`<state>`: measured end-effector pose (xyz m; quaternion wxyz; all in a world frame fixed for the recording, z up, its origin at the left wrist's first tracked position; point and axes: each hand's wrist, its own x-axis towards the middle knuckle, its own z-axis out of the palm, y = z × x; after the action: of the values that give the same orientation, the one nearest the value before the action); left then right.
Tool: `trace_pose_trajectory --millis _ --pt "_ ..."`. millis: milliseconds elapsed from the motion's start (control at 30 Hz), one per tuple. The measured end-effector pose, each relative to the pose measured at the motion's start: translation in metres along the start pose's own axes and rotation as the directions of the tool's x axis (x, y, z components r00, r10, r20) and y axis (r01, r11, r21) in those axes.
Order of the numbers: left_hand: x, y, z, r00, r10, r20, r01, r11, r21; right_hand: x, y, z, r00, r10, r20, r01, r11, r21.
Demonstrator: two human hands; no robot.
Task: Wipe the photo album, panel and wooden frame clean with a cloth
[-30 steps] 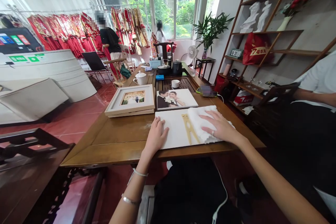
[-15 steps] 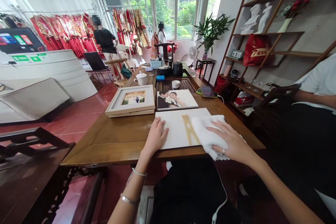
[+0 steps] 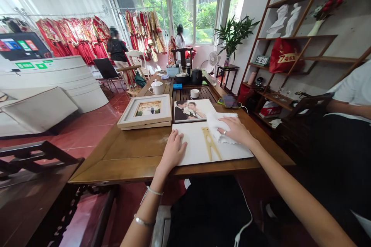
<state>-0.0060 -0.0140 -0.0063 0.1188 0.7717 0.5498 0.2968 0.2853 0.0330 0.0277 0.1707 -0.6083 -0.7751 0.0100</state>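
A white board (image 3: 197,146) with a pale wooden stand piece (image 3: 211,143) on it lies face down at the near edge of the wooden table (image 3: 130,154). My left hand (image 3: 173,150) rests flat on the board's left edge, fingers spread. My right hand (image 3: 236,130) presses a white cloth (image 3: 216,123) onto the board's far right corner, fingers curled over it. Just beyond lie a wedding photo print (image 3: 189,110) and a framed photo (image 3: 147,110).
A phone (image 3: 230,101) with a cable, a white cup (image 3: 194,92), a teapot (image 3: 157,86) and kettles (image 3: 196,75) stand farther up the table. A seated person (image 3: 348,100) is at the right beside wooden shelves (image 3: 290,46). Two people stand by racks of red garments (image 3: 75,38).
My right hand slid the cloth from the board's near right corner up to its far right corner. My left hand stayed in place. The standing person in black walked farther away.
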Motion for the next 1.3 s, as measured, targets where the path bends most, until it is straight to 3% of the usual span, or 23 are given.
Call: trace_pose_trajectory --millis 133,233,400,567,733,867,1100,1300 --pt "0.0 0.001 0.0 1.0 -0.005 -0.006 0.005 1.0 0.004 0.018 -0.01 0.002 0.999 0.029 0.019 -0.029 0.999 -0.014" --pt "0.0 0.001 0.0 1.0 -0.016 -0.003 0.016 1.0 -0.003 0.014 -0.016 -0.001 0.999 0.015 0.047 -0.014 1.0 -0.014" --pt "0.0 0.001 0.001 1.0 -0.008 -0.012 0.008 1.0 0.001 -0.025 -0.027 -0.008 0.987 -0.13 0.097 0.134 0.99 -0.043" --pt "0.0 0.0 0.002 1.0 -0.008 -0.025 0.008 1.0 -0.006 -0.078 -0.034 -0.012 0.96 -0.277 0.047 0.279 0.959 -0.042" --pt "0.0 -0.002 0.003 0.999 0.009 -0.045 -0.01 1.0 -0.017 -0.107 -0.022 -0.018 0.951 -0.305 0.042 0.308 0.95 -0.057" --pt "0.0 -0.002 0.003 0.999 0.009 -0.036 -0.009 1.0 -0.015 -0.093 -0.011 -0.02 0.978 -0.2 0.054 0.205 0.974 -0.095" --pt "-0.001 -0.002 0.003 0.999 0.021 -0.046 -0.022 0.999 -0.029 -0.023 -0.025 -0.009 0.995 0.0 0.101 0.013 0.991 -0.13" --pt "0.0 0.002 0.001 0.999 -0.022 -0.024 0.021 1.0 -0.023 0.006 -0.046 -0.004 0.986 -0.009 0.165 0.029 0.993 -0.117"
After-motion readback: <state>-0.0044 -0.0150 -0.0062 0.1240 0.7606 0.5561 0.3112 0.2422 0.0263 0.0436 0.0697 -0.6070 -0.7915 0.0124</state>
